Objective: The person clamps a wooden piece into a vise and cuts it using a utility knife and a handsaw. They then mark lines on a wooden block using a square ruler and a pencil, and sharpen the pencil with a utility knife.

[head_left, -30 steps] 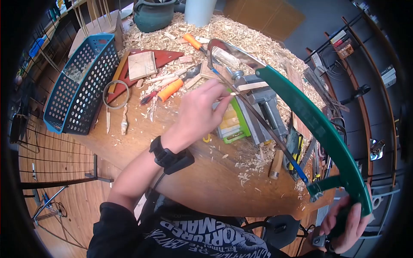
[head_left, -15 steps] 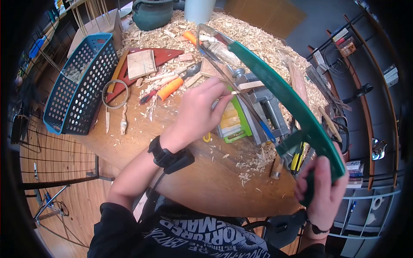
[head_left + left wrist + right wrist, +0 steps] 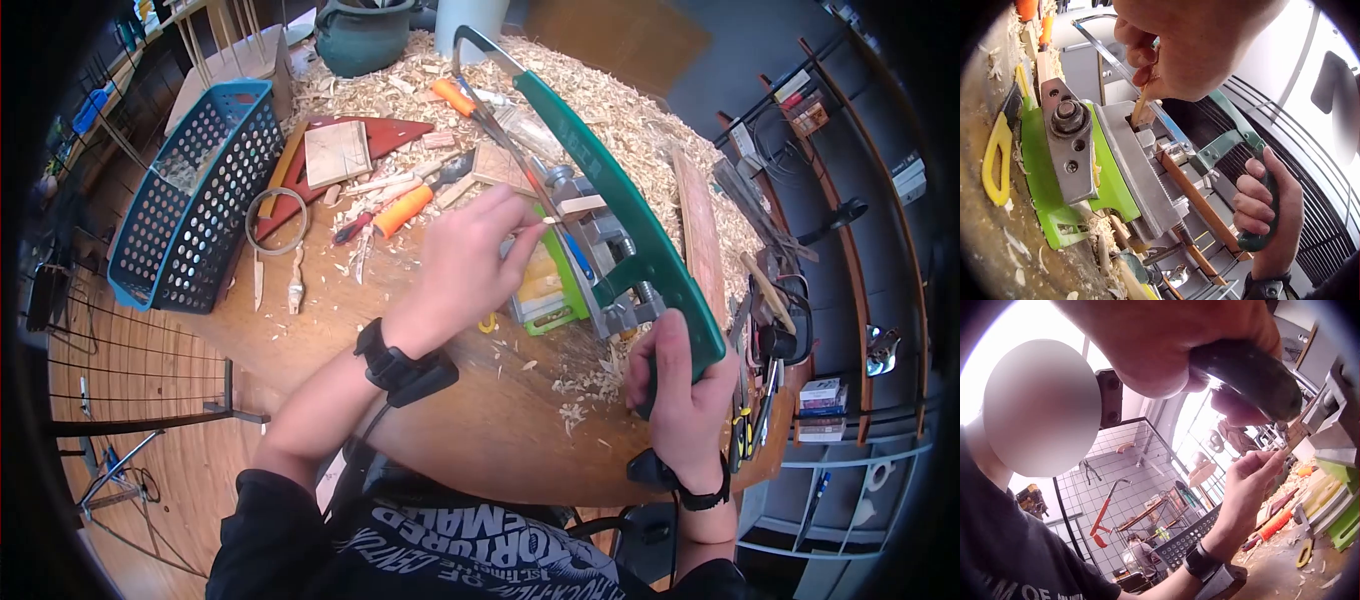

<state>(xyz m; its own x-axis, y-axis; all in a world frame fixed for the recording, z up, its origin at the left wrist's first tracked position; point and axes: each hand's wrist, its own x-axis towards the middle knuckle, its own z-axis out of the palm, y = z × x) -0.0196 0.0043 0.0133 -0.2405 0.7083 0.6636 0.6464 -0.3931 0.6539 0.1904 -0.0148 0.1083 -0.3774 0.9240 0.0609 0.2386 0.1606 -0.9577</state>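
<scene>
A green-framed saw [image 3: 625, 200] slants across the vise [image 3: 610, 240], its blade lying over the thin wooden piece [image 3: 582, 204] held at the vise. My right hand [image 3: 685, 390] grips the saw's handle; in the left wrist view the fingers curl round that green handle [image 3: 1267, 215]. My left hand [image 3: 465, 265] pinches the near end of the wooden piece between thumb and fingers, on the left side of the blade. The left wrist view shows the wood [image 3: 1141, 109] running from those fingertips to the vise jaws [image 3: 1138, 169].
A green tray [image 3: 556, 310] sits beside the vise. Orange-handled tools [image 3: 405, 210], a red triangular board [image 3: 385, 140] and a blue basket [image 3: 195, 200] lie to the left. Wood shavings [image 3: 590, 85] cover the back of the table [image 3: 440, 430]. Shelves stand at the right.
My right hand and the saw have moved left and upward in the head view, the handle coming from the lower right to near the vise. My left hand keeps its pinch, nearly still.
</scene>
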